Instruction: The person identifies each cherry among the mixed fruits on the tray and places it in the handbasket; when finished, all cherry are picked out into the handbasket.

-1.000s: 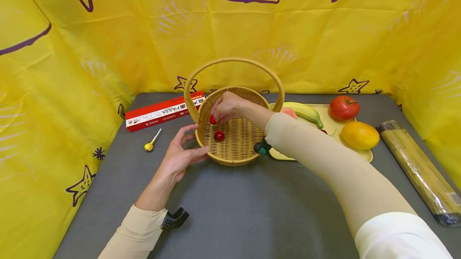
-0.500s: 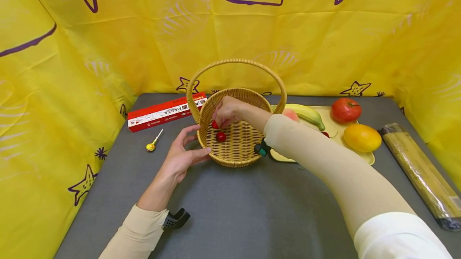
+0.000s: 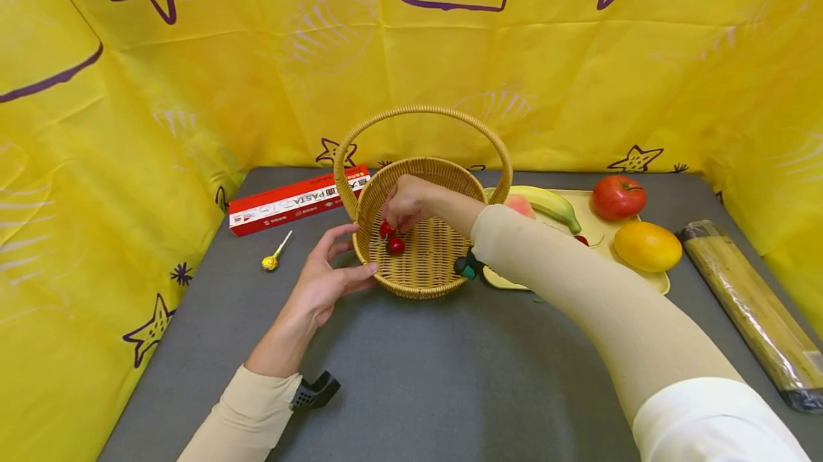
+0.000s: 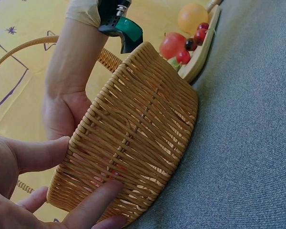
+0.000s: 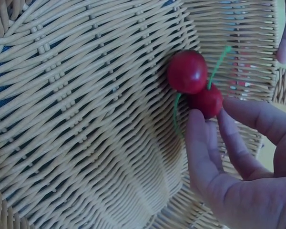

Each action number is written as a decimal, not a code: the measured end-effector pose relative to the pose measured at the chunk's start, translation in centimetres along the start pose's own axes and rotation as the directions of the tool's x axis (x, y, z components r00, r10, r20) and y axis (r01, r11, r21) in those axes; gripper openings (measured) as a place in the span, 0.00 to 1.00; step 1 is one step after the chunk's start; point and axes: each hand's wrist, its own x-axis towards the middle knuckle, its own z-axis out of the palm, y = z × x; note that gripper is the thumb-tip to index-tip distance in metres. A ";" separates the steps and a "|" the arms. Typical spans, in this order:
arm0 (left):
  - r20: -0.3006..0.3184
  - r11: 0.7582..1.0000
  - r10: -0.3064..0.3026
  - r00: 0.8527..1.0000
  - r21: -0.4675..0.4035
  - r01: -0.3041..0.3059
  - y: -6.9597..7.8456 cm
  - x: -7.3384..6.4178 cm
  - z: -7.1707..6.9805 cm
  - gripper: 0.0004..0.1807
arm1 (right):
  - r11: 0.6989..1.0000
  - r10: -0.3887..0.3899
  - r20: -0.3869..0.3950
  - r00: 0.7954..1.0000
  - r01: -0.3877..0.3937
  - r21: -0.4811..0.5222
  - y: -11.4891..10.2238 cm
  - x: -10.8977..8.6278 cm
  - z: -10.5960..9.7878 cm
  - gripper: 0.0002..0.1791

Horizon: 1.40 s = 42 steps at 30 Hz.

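Observation:
A wicker basket (image 3: 418, 262) with a tall arched handle stands on the grey table. My left hand (image 3: 324, 276) grips its left side, with the thumb at the rim and fingers against the outer wall (image 4: 133, 119). Inside the basket, my right hand (image 3: 408, 203) pinches a red cherry (image 5: 207, 102) with a green stem between thumb and fingertips. A second red cherry (image 5: 187, 71) lies on the woven bottom, touching the first one.
Right of the basket, a cream tray (image 3: 656, 280) bears a banana (image 3: 546, 203), tomato (image 3: 619, 197), mango (image 3: 647, 246), peach (image 3: 519, 205) and cherries (image 4: 200, 36). Left are a red PASTA box (image 3: 298, 201) and a lollipop (image 3: 271, 260). A wrapped bamboo roll (image 3: 752, 312) lies far right.
My right hand has lowered its cherry toward the basket's bottom, beside the other cherry. The left hand stays on the basket. The head view has shifted slightly.

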 end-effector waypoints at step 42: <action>0.014 1.000 -0.014 1.000 0.025 0.013 -0.2 0.3 0.1 0.45 | 0.939 -0.343 0.031 0.939 0.342 0.013 0.3 -10.0 -1.0 0.10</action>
